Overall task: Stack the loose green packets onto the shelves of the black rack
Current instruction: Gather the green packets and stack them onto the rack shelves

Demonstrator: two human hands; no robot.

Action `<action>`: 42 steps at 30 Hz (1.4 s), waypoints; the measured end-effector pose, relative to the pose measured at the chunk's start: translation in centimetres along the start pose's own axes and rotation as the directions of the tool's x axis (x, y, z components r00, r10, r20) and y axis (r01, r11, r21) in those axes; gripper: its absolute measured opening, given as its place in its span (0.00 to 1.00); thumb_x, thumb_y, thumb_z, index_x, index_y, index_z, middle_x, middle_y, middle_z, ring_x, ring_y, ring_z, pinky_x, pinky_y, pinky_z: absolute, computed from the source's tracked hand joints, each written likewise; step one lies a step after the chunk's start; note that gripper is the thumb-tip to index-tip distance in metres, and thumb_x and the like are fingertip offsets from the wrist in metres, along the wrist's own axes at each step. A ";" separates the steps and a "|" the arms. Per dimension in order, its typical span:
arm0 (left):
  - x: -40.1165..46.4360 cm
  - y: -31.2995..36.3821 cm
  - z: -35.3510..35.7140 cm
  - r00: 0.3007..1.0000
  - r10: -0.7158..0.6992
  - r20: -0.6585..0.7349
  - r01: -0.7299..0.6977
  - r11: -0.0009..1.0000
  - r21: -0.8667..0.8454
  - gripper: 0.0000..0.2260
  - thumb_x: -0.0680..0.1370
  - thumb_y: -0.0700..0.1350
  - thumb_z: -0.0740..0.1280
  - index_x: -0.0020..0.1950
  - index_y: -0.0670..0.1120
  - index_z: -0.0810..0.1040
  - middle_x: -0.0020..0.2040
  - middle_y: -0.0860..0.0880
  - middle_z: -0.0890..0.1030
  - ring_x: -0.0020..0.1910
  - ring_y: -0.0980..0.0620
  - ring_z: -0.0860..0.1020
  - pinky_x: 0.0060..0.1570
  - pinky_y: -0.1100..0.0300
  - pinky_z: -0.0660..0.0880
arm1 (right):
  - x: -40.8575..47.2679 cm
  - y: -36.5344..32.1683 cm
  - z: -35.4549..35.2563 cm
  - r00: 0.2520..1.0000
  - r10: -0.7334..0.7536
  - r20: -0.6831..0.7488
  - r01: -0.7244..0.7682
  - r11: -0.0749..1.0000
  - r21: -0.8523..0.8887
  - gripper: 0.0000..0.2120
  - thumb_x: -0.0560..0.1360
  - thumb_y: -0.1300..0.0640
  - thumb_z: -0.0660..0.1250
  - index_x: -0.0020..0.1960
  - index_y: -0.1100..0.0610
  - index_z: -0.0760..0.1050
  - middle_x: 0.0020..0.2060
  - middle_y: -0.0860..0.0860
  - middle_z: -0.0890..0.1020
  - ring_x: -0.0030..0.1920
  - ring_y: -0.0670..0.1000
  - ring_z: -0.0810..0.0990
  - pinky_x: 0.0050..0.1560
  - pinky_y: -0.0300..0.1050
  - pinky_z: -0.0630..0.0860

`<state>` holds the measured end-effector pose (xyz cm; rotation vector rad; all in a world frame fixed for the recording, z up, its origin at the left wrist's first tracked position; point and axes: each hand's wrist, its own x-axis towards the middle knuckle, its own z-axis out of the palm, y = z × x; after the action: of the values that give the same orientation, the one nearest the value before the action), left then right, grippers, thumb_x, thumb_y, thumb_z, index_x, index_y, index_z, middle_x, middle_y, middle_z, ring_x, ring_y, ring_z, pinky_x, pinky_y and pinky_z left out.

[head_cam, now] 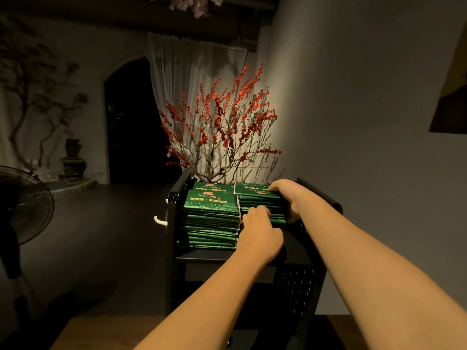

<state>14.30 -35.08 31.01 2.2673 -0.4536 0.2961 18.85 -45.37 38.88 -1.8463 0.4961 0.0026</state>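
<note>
Hands are mid-placement at centre frame: the right hand (290,200) grips a bundle of green packets (260,202) while the left hand (260,229) steadies its near edge on the black rack (177,213), beside the left stack (212,218). Next, I reckon, lower and square it.

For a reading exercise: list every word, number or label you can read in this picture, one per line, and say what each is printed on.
Left stack of green packets: a red emblem and a line of red characters on the top packet, too blurred to read.
Right stack of green packets, held by both hands: the same red print, upside down, unreadable.
Black rack: no text visible.
</note>
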 end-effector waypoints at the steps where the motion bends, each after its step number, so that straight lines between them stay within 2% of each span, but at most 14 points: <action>1: 0.0 0.0 0.0 1.000 0.002 -0.006 -0.002 1.000 -0.008 0.18 0.79 0.43 0.63 0.68 0.45 0.67 0.66 0.47 0.68 0.67 0.47 0.65 0.56 0.52 0.69 | 0.0 0.0 -0.2 1.000 0.000 0.006 0.000 1.000 0.023 0.16 0.75 0.52 0.62 0.55 0.62 0.76 0.51 0.58 0.82 0.51 0.59 0.82 0.59 0.58 0.77; 5: 0.1 0.1 -0.1 1.000 0.002 -0.025 -0.003 0.998 -0.056 0.18 0.79 0.43 0.62 0.68 0.46 0.67 0.66 0.48 0.68 0.67 0.48 0.65 0.54 0.54 0.68 | 1.0 -0.1 -0.6 1.000 -0.019 -0.018 0.021 0.992 0.127 0.24 0.78 0.43 0.61 0.62 0.62 0.75 0.53 0.60 0.83 0.52 0.60 0.83 0.56 0.58 0.78; 9: 0.2 0.1 0.1 1.000 -0.002 -0.021 0.000 0.997 -0.074 0.20 0.78 0.43 0.63 0.70 0.46 0.66 0.68 0.48 0.68 0.68 0.47 0.65 0.57 0.51 0.70 | 1.4 0.2 -0.5 1.000 -0.011 -0.001 0.011 0.991 0.136 0.28 0.76 0.37 0.61 0.62 0.60 0.75 0.53 0.60 0.84 0.52 0.61 0.83 0.58 0.61 0.77; 15: 0.1 -0.4 0.1 0.999 0.035 -0.023 -0.038 0.989 -0.143 0.21 0.78 0.43 0.63 0.72 0.46 0.66 0.67 0.47 0.70 0.67 0.47 0.67 0.59 0.52 0.70 | 4.5 1.5 -1.8 0.996 -0.090 -0.026 0.092 0.984 0.152 0.42 0.67 0.32 0.63 0.76 0.53 0.63 0.72 0.56 0.70 0.70 0.60 0.71 0.70 0.63 0.66; 20: 0.0 -0.5 0.2 0.998 0.040 -0.053 -0.049 0.981 -0.188 0.24 0.77 0.43 0.63 0.73 0.48 0.63 0.68 0.47 0.71 0.67 0.46 0.68 0.62 0.48 0.71 | 0.1 2.0 -0.8 0.993 -0.119 -0.003 0.118 0.980 0.161 0.37 0.61 0.37 0.75 0.65 0.54 0.74 0.63 0.56 0.78 0.63 0.59 0.77 0.65 0.61 0.72; 21: 0.0 -0.5 0.3 0.998 0.045 -0.050 -0.054 0.982 -0.183 0.26 0.77 0.43 0.63 0.74 0.48 0.61 0.69 0.47 0.70 0.67 0.46 0.67 0.63 0.47 0.71 | 0.2 2.3 -0.6 0.992 -0.124 -0.024 0.126 0.975 0.183 0.33 0.64 0.39 0.74 0.64 0.55 0.76 0.61 0.56 0.79 0.61 0.58 0.78 0.64 0.60 0.74; 23: 0.0 -0.7 0.4 0.997 0.066 -0.035 -0.071 0.983 -0.170 0.28 0.78 0.43 0.63 0.77 0.50 0.59 0.71 0.47 0.68 0.69 0.47 0.66 0.64 0.47 0.70 | 0.5 2.8 -0.6 0.986 -0.160 -0.057 0.169 0.952 0.255 0.24 0.72 0.42 0.70 0.62 0.56 0.76 0.56 0.56 0.81 0.55 0.58 0.81 0.60 0.58 0.78; 28: -0.1 -0.9 0.4 0.992 0.112 -0.064 -0.122 0.976 -0.181 0.27 0.78 0.42 0.63 0.76 0.49 0.60 0.71 0.48 0.68 0.69 0.48 0.66 0.64 0.50 0.69 | -0.5 4.2 0.0 0.961 -0.226 -0.159 0.264 0.920 0.290 0.25 0.77 0.40 0.62 0.66 0.55 0.73 0.59 0.55 0.80 0.59 0.56 0.79 0.64 0.59 0.74; 30: -0.4 -0.7 0.3 0.983 0.140 -0.119 -0.163 0.962 -0.218 0.23 0.78 0.42 0.63 0.74 0.48 0.65 0.68 0.49 0.72 0.66 0.51 0.70 0.64 0.52 0.70 | -2.7 5.0 0.5 0.933 -0.303 -0.196 0.345 0.909 0.233 0.24 0.80 0.42 0.58 0.69 0.56 0.71 0.62 0.54 0.78 0.59 0.53 0.77 0.60 0.53 0.75; 33: -2.0 0.1 0.1 0.971 0.126 -0.201 -0.199 0.895 -0.398 0.10 0.81 0.41 0.62 0.61 0.49 0.74 0.54 0.52 0.78 0.52 0.57 0.76 0.53 0.59 0.74 | -6.8 7.1 1.7 0.827 -0.466 -0.313 0.542 0.810 0.225 0.15 0.83 0.52 0.57 0.69 0.52 0.69 0.57 0.42 0.76 0.51 0.38 0.74 0.42 0.30 0.71; 34: -2.8 0.3 -0.1 0.971 0.097 -0.217 -0.195 0.850 -0.490 0.06 0.81 0.41 0.62 0.56 0.48 0.75 0.48 0.53 0.79 0.46 0.58 0.77 0.47 0.62 0.74 | -8.2 7.9 2.3 0.799 -0.495 -0.341 0.585 0.769 0.256 0.12 0.83 0.55 0.57 0.66 0.49 0.69 0.53 0.40 0.76 0.48 0.36 0.74 0.40 0.28 0.71; 36: -4.8 0.4 -0.3 0.981 0.012 -0.195 -0.148 0.700 -0.699 0.04 0.81 0.39 0.63 0.51 0.43 0.77 0.41 0.52 0.80 0.38 0.59 0.77 0.38 0.65 0.74 | -10.3 9.7 3.8 0.782 -0.516 -0.351 0.619 0.711 0.334 0.11 0.83 0.57 0.58 0.63 0.53 0.74 0.49 0.44 0.79 0.45 0.39 0.78 0.41 0.32 0.74; 38: -7.0 -0.3 -0.6 0.990 -0.031 -0.136 -0.095 0.566 -0.819 0.05 0.81 0.38 0.63 0.50 0.41 0.78 0.40 0.49 0.80 0.38 0.56 0.78 0.35 0.64 0.74 | -11.8 11.6 5.3 0.787 -0.521 -0.332 0.617 0.683 0.391 0.10 0.82 0.59 0.58 0.58 0.54 0.77 0.47 0.49 0.82 0.44 0.43 0.82 0.41 0.37 0.78; 42: -10.9 -3.9 -0.1 0.998 -0.048 -0.039 -0.009 0.508 -0.861 0.06 0.81 0.37 0.62 0.47 0.43 0.77 0.40 0.45 0.79 0.41 0.49 0.78 0.38 0.59 0.76 | -13.5 16.2 7.9 0.815 -0.533 -0.227 0.578 0.725 0.373 0.10 0.81 0.62 0.59 0.52 0.54 0.78 0.43 0.47 0.83 0.43 0.45 0.82 0.43 0.38 0.78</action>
<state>5.97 -30.08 24.66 1.2453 -0.4124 0.0731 3.07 -37.66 24.86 -1.4929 -0.0215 -0.5778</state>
